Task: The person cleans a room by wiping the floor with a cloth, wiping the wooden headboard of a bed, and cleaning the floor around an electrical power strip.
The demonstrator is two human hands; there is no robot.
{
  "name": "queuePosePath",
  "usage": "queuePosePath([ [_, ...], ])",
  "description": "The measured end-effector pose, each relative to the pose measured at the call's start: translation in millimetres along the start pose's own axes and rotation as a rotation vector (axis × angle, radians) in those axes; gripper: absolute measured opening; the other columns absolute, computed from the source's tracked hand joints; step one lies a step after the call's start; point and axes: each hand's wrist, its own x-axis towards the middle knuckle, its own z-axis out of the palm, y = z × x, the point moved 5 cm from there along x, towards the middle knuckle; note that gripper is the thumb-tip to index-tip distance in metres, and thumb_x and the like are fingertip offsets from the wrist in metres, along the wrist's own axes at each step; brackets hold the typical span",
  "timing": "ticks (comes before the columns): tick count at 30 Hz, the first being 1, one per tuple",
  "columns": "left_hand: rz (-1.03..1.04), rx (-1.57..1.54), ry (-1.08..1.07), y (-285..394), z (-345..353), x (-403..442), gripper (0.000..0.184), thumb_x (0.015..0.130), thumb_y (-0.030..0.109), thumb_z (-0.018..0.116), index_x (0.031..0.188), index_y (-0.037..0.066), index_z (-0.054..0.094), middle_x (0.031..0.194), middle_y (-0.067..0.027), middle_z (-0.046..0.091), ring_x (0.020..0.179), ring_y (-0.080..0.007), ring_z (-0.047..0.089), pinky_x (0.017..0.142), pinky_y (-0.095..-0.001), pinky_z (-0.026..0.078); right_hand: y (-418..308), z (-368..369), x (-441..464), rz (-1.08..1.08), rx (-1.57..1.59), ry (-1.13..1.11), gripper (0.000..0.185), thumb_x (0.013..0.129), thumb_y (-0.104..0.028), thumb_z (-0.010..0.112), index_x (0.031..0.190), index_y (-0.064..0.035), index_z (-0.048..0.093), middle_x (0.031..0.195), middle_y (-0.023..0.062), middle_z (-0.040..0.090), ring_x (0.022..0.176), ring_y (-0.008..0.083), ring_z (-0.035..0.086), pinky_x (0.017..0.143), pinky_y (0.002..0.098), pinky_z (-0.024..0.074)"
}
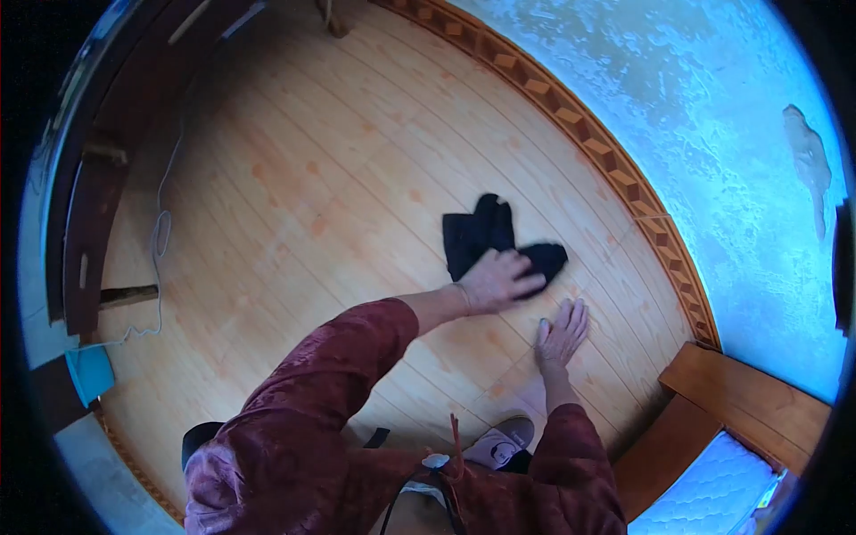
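Observation:
A pair of black socks (480,230) lies spread on the wooden floor in the middle of the head view, with one end pointing away and another to the right. My left hand (499,281) reaches across and rests over the near part of the socks, its fingers apart and slightly blurred. Part of the dark fabric is hidden under that hand. To the right and nearer to me, my right hand (562,332) lies flat on the bare floor with its fingers stretched out, apart from the socks.
A slippered foot (501,446) shows just below my hands. At the lower right stands a wooden bed frame (682,428) with a pale mattress (709,490). Dark wooden furniture (107,205), a white cable (160,241) and a teal bin (89,374) are on the left. A blue wall (695,134) curves along the right.

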Motion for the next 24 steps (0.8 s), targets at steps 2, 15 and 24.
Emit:
queuePosePath([
  [2,0.3,0.138,-0.019,10,18,20,0.045,0.08,0.033,0.063,0.124,0.025,0.056,0.115,-0.011,0.053,0.105,-0.0284,0.053,0.079,-0.0428,0.043,4,4,0,0.011,-0.002,-0.019,0.069,0.082,-0.033,0.061,0.139,-0.0042,0.037,0.147,0.0221,0.03,0.137,0.0411,0.026,0.111,0.0545,0.0206],
  [15,-0.688,0.726,0.393,-324,-187,-48,0.043,0.089,0.024,0.054,0.13,0.01,0.055,0.121,-0.0147,0.062,0.11,-0.034,0.058,0.095,-0.0428,0.045,10,3,2,0.01,0.146,0.002,0.069,0.074,-0.031,0.07,0.134,-0.0051,0.045,0.144,0.0222,0.033,0.135,0.0415,0.029,0.11,0.0573,0.0211],
  [24,-1.093,0.819,0.203,-280,-223,-319,0.062,0.09,0.044,0.058,0.139,0.009,0.044,0.131,-0.0234,0.052,0.118,-0.0427,0.049,0.099,-0.0497,0.041,11,7,4,0.033,0.146,-0.03,0.073,0.076,-0.032,0.069,0.137,-0.0056,0.041,0.149,0.0211,0.026,0.137,0.0429,0.023,0.11,0.0594,0.0189],
])
